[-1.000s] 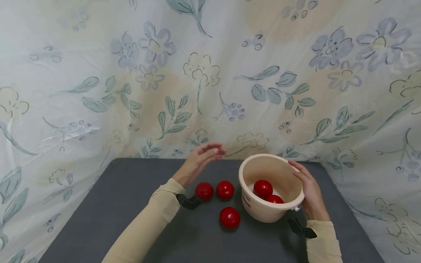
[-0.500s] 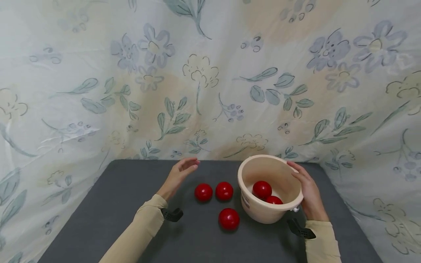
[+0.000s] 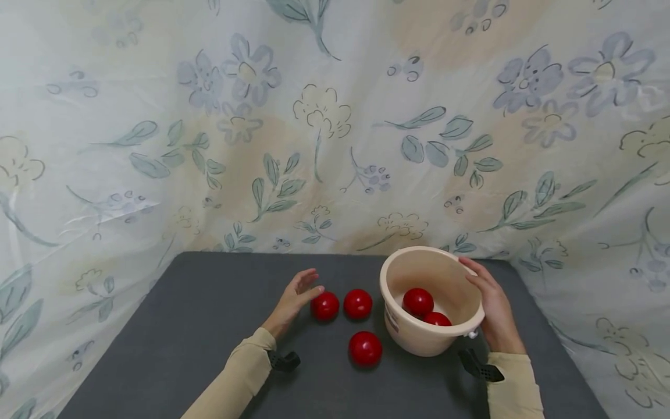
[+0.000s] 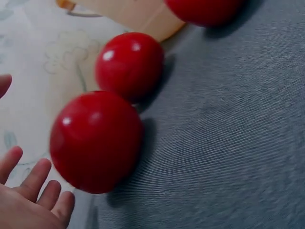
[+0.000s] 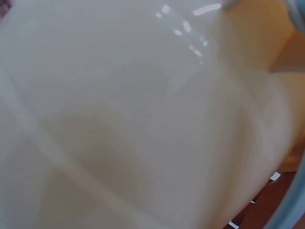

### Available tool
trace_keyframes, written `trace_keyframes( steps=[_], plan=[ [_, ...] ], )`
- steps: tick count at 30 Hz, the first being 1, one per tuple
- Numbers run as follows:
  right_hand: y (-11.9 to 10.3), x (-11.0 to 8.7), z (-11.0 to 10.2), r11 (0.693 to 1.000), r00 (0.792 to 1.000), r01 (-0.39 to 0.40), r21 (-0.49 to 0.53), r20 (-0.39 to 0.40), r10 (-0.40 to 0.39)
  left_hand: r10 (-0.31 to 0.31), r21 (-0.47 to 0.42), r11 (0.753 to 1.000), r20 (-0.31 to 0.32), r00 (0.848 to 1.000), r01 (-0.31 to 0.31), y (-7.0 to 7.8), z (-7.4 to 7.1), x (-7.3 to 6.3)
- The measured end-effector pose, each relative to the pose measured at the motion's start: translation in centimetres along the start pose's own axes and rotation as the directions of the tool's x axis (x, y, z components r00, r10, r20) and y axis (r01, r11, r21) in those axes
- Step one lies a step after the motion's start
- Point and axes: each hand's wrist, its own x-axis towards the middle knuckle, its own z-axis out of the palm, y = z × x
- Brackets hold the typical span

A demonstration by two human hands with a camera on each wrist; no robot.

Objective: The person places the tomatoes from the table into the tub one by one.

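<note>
The person's right grip [image 3: 494,305] holds the cream bucket [image 3: 419,338] by its rim on the right, a hold that probably steadies it while leaving the mouth unobstructed on the left. Two red balls [image 3: 418,302] lie inside, where the wall likely checks any rolling. Three more rest on the grey bench [image 3: 209,317] to the bucket's left: a front ball [image 3: 365,349], a middle ball [image 3: 358,304] and a left ball [image 3: 325,308] (the finely ribbed surface may help them sit still). The left grip [image 3: 293,299], fingers spread and holding nothing, is just beside the left ball, apparently shaped to suit its roundness; whether they touch cannot be told.
</note>
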Motion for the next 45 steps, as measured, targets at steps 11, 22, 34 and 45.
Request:
trace_keyframes(
  steps=[11,22,34,45],
  plan=[
    [0.0,-0.1,-0.2,1.000,1.000,0.018,0.004,0.014,-0.018,-0.023,0.040,0.999,-0.021,1.000,0.024,-1.8,1.4,0.3],
    [-0.1,0.0,-0.1,1.000,1.000,0.016,0.008,0.010,-0.016,-0.017,0.104,0.994,0.041,0.999,0.013,-2.7,1.7,0.2],
    [0.0,-0.1,0.0,1.000,1.000,0.002,-0.001,-0.002,-0.002,-0.074,0.213,0.975,0.087,0.993,0.054,-2.9,1.8,0.3],
    [0.0,-0.1,0.1,0.999,0.999,0.032,-0.004,-0.006,-0.032,-0.057,0.232,0.972,0.043,0.997,0.046,-2.6,2.1,-0.1]
  ],
)
